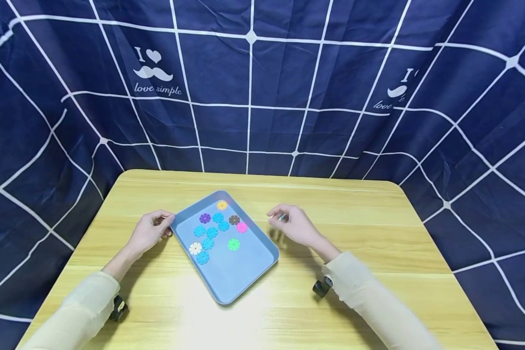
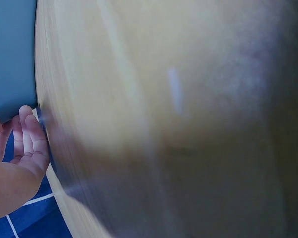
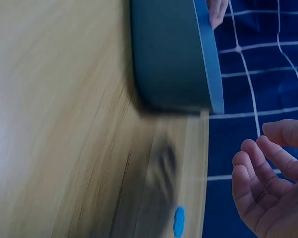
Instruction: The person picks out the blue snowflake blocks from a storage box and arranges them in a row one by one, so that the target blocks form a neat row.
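A blue-grey tray (image 1: 240,272) sits slantwise on the table with several notched plastic discs in it: blue ones (image 1: 212,232), a green disc (image 1: 234,244), and purple, orange, brown, pink and cream ones. My left hand (image 1: 146,232) pinches the tray's left corner between thumb and fingers. My right hand (image 1: 295,226) hovers right of the tray, apart from it. Its fingers are loosely bent, with nothing held between them in the right wrist view. A blue disc (image 3: 179,221) lies on the table near that hand; in the head view the fingers mostly hide it.
The wooden table (image 1: 376,243) reaches past the tray on every side. A dark blue curtain (image 1: 271,82) with white lines hangs around its back and sides. Small black devices (image 1: 321,288) are strapped at both wrists.
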Demonstrator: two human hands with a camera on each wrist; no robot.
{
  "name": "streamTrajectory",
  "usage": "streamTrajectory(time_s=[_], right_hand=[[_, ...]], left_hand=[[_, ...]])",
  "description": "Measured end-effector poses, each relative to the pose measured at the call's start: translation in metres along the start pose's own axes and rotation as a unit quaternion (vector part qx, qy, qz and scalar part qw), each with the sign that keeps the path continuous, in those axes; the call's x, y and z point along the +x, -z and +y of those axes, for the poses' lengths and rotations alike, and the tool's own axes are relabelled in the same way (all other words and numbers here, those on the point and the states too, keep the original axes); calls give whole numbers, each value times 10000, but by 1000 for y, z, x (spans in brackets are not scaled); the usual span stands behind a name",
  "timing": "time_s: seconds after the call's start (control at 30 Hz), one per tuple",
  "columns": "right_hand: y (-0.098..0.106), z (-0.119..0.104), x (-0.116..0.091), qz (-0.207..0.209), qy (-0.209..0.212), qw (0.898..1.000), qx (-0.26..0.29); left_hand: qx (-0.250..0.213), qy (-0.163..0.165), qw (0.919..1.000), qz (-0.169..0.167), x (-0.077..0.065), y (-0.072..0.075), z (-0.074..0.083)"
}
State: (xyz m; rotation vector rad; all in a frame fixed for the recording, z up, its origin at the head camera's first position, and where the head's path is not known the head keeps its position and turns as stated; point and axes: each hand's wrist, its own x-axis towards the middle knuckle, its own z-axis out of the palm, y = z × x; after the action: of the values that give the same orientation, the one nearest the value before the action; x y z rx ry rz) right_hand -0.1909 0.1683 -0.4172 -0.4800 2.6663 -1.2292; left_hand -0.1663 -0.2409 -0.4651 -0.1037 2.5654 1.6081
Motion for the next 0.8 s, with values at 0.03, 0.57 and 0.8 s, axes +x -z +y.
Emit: streamTrajectory(time_s=[0.03, 0.57, 0.8], right_hand=[[-2, -4, 0, -43, 10, 10000, 24], [-52, -41, 4, -711, 731, 9946, -190], [-74, -50, 5, -1014, 1087, 9883, -348]], left_hand=[[0, 3, 10000, -2, 0, 0, 0], [10, -81, 10000, 30, 0, -1, -1], [47, -31, 10000, 2, -1, -1, -1]])
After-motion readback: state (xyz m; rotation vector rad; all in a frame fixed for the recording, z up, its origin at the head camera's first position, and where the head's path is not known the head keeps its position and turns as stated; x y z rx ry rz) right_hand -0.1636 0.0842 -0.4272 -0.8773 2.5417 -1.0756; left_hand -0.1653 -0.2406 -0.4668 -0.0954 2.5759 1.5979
